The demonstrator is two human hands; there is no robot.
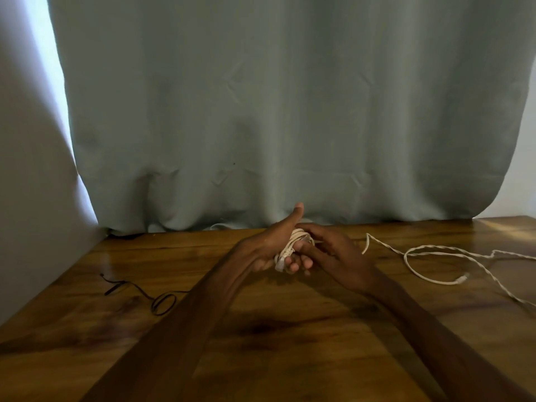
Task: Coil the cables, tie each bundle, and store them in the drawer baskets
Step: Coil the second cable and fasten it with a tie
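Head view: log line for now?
left hand: holds white coil | right hand: pinches it | black cable: loose on table

At frame centre, left hand (268, 249) grips cable coil (300, 239), thumb raised; right hand (336, 252) pinches it.

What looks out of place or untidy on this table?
Nothing is damaged or spilled. A loose white cable sprawls in twisted loops on the right of the table, and a black cable lies uncoiled on the left. The white coil on the left hand is tidy.
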